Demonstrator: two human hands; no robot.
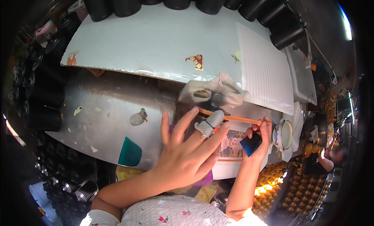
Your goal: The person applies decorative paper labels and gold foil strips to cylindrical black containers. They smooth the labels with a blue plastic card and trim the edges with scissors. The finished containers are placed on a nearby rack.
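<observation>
My left hand [187,155] is spread flat, palm down, over the middle of the workbench. One of its fingers wears a grey fabric finger sleeve [212,124] tied with a dark band, and it lies across a thin orange stick [243,120]. At the stick's right end, my right hand [261,142] pinches it between the fingertips. A dark blue flat piece [251,144], like a scraper, is tucked in that same hand. Just beyond the stick sits a crumpled pale cloth [226,91] with a dark object [215,100] beside it, partly hidden.
On the metal bench [101,109] lie a teal scraper [130,152] and a loose grey finger sleeve [137,117]. A patterned round pot [283,134] stands at the right. Black cylinders [210,1] line the far edge of a raised white board [156,38]; a ribbed white sheet [267,66] covers its right.
</observation>
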